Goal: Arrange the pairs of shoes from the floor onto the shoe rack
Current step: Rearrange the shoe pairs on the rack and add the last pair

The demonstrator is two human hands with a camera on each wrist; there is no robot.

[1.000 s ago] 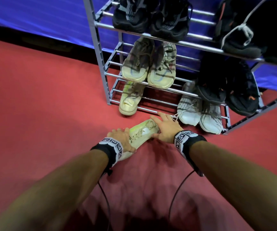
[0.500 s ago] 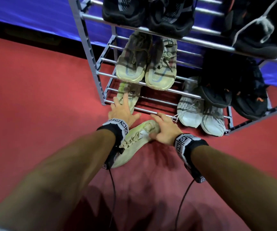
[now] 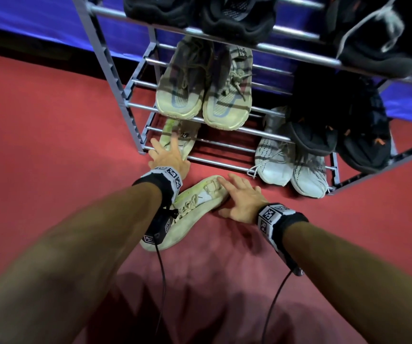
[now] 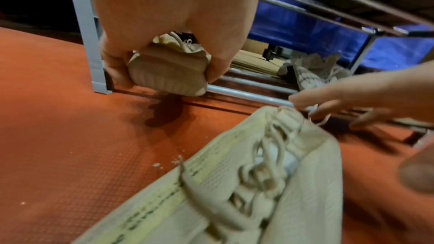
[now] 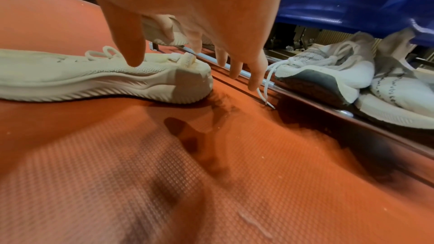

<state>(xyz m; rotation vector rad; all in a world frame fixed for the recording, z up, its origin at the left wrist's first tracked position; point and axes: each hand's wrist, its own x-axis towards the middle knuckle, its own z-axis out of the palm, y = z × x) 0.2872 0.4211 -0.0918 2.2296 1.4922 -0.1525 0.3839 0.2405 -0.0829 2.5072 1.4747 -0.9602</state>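
Note:
A cream and lime sneaker (image 3: 195,207) lies on the red floor, heel toward the grey shoe rack (image 3: 115,78). Its mate (image 3: 182,137) sits on the bottom shelf at the left. My left hand (image 3: 169,158) reaches over the floor sneaker and grips the heel of the shelved mate (image 4: 166,73), fingers on one side and thumb on the other. My right hand (image 3: 239,197) is spread with straight fingers at the floor sneaker's heel (image 5: 94,79); its thumb (image 5: 133,57) touches the collar, and the other fingers hang past the heel.
A white knit pair (image 3: 281,160) stands at the bottom shelf's right, one lace trailing onto the floor. A beige pair (image 3: 202,95) and black shoes (image 3: 324,135) fill the middle shelf, with more black shoes above. Bare bars lie between the cream mate and the white pair.
My left hand left the floor sneaker's toe, went forward to the rack and took hold of the shelved mate's heel. My right hand stayed at the floor sneaker's heel.

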